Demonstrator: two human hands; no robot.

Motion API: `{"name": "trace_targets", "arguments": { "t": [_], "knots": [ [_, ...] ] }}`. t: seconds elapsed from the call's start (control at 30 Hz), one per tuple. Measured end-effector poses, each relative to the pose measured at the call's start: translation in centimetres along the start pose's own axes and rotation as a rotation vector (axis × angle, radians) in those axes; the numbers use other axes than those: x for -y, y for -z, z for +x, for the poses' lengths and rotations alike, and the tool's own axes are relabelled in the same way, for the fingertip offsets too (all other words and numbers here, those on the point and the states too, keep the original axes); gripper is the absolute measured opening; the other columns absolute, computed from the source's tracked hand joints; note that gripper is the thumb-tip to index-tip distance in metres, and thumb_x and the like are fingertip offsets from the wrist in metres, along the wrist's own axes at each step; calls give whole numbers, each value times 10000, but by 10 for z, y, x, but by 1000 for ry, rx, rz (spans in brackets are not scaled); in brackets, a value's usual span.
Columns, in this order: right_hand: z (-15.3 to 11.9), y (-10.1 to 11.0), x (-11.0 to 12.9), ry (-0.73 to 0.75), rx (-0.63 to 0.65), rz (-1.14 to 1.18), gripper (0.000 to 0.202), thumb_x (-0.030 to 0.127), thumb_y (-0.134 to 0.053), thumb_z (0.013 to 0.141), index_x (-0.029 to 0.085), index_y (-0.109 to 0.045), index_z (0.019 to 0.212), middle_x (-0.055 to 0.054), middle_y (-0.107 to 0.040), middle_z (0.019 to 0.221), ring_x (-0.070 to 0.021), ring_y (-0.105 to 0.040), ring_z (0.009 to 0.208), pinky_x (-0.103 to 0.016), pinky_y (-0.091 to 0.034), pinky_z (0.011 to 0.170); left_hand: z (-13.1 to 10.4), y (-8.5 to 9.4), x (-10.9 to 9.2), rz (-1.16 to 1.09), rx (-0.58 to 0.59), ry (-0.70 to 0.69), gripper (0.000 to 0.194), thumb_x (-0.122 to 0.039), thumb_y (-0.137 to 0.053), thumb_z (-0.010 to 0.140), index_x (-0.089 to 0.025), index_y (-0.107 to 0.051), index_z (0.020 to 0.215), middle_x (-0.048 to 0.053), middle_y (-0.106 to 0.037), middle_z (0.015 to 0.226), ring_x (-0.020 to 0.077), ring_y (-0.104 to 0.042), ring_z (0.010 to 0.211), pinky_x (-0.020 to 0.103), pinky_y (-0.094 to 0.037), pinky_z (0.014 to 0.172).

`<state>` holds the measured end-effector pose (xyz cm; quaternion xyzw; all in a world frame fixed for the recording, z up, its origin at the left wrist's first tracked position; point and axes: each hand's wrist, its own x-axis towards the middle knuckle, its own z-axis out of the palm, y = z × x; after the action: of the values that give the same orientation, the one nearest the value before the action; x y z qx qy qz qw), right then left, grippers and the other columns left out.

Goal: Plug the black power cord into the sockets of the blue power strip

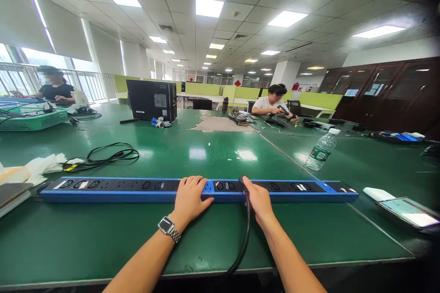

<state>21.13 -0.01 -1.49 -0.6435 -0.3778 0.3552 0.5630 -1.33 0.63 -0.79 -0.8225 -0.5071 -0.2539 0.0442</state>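
Note:
A long blue power strip with black socket panels lies across the green table. My left hand rests over its middle, fingers on the far edge and thumb spread to the right, holding nothing loose. To the right, my right hand grips the plug end of a black cable at the sockets. Whether the plug sits fully in a socket is hidden by the fingers. From there the cable hangs down over the table's near edge. A metal-banded watch is on my left wrist.
A coiled black cable lies back left, near white wrapping. Farther off stand a black computer case and a green basket. A water bottle and a phone are at right. Two people sit across the table.

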Motion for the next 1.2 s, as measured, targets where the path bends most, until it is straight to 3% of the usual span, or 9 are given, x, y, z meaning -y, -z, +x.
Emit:
{"name": "trace_targets", "arguments": {
  "t": [0.17, 0.33, 0.67, 1.2],
  "knots": [
    [7, 7, 15, -201, 107, 37, 459, 535, -631, 816, 177, -547, 542, 58, -370, 318, -88, -364, 309, -226, -378, 374, 0, 0, 1, 26, -15, -23, 475, -471, -675, 798, -228, -604, 1200, 91, -635, 1266, 288, -545, 1172, 463, -358, 1032],
    [10, 12, 22, -302, 183, 64, 442, 521, -611, 843, 185, -532, 566, 66, -355, 316, -84, -362, 313, -219, -411, 394, -1, -1, 1, 57, -28, -62, 468, -489, -648, 819, -228, -598, 1205, 92, -637, 1262, 278, -554, 1159, 445, -361, 1026],
    [7, 8, 28, -330, 209, 88, 440, 512, -591, 867, 188, -516, 580, 73, -353, 332, -81, -371, 327, -205, -383, 386, -9, -7, -1, 89, -68, -29, 482, -475, -597, 862, -214, -571, 1267, 116, -593, 1355, 301, -488, 1281, 474, -329, 1061],
    [12, 8, 24, -303, 241, 82, 456, 528, -577, 873, 173, -530, 590, 80, -344, 324, -69, -343, 300, -189, -359, 359, -8, -8, -2, 74, -96, -6, 462, -487, -616, 821, -254, -593, 1220, 97, -615, 1309, 300, -517, 1223, 478, -338, 1035]
  ]
}}
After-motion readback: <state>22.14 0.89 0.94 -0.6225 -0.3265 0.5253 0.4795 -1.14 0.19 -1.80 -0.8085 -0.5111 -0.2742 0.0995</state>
